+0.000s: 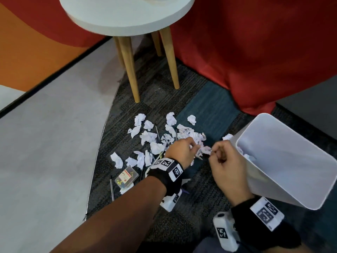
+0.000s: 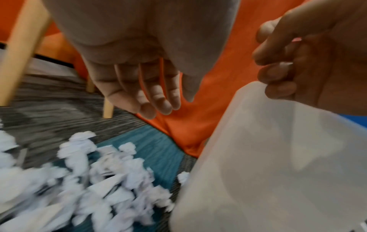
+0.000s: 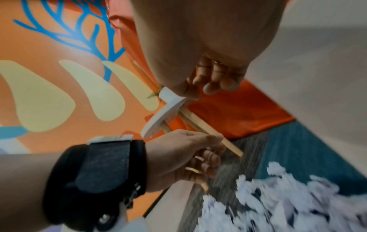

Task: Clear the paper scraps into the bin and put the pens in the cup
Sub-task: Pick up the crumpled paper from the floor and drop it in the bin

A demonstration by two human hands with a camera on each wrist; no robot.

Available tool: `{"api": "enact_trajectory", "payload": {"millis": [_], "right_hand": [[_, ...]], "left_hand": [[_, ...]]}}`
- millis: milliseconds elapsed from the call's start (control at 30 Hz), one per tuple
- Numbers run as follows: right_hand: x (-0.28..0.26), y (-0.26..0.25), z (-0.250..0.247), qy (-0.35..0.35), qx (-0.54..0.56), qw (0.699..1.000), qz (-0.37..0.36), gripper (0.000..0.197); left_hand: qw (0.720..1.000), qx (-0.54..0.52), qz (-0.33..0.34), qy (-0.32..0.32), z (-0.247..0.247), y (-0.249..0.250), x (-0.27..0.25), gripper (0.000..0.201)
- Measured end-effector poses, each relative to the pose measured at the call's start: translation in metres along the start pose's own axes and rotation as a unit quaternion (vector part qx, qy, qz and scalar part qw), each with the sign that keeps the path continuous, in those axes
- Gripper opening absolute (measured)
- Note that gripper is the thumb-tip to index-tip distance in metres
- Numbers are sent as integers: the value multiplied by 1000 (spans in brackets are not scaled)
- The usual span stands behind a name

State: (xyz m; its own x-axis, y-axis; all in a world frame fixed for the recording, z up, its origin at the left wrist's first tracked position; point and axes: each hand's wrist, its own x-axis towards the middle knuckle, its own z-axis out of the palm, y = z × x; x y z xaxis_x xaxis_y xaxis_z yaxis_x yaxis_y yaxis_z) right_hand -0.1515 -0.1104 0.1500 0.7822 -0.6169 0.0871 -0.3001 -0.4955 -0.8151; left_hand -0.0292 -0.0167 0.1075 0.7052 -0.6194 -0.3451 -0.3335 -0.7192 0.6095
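Several crumpled white paper scraps point(image 1: 155, 141) lie heaped on the dark carpet, blurred in both wrist views point(image 2: 111, 177) point(image 3: 278, 196). Thin dark pens point(image 1: 157, 132) poke out between them, and one more pen point(image 1: 112, 188) lies apart at the left. The white bin point(image 1: 284, 161) stands tilted at the right point(image 2: 278, 157). My left hand point(image 1: 189, 146) hovers over the heap's near edge, its fingers point(image 2: 158, 100) relaxed and empty. Close beside the bin's rim is my right hand point(image 1: 216, 152), fingers point(image 3: 214, 81) curled, with nothing showing in them. No cup is clearly in view.
A round white side table point(image 1: 127, 15) on wooden legs point(image 1: 130, 70) stands beyond the heap. Red fabric point(image 1: 255, 52) hangs at the right behind the bin. A small clear box of pins point(image 1: 125, 177) lies at the heap's left, where the carpet meets grey floor point(image 1: 45, 134).
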Motion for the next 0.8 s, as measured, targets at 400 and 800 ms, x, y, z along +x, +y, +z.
{"api": "enact_trajectory", "payload": {"millis": [400, 800], "right_hand": [[-4, 80, 174, -330, -238, 913, 33, 38], [7, 83, 204, -407, -319, 854, 56, 46]], "left_hand": [[976, 72, -201, -48, 4, -215, -32, 34], [987, -26, -160, 21, -8, -237, -55, 31]]}}
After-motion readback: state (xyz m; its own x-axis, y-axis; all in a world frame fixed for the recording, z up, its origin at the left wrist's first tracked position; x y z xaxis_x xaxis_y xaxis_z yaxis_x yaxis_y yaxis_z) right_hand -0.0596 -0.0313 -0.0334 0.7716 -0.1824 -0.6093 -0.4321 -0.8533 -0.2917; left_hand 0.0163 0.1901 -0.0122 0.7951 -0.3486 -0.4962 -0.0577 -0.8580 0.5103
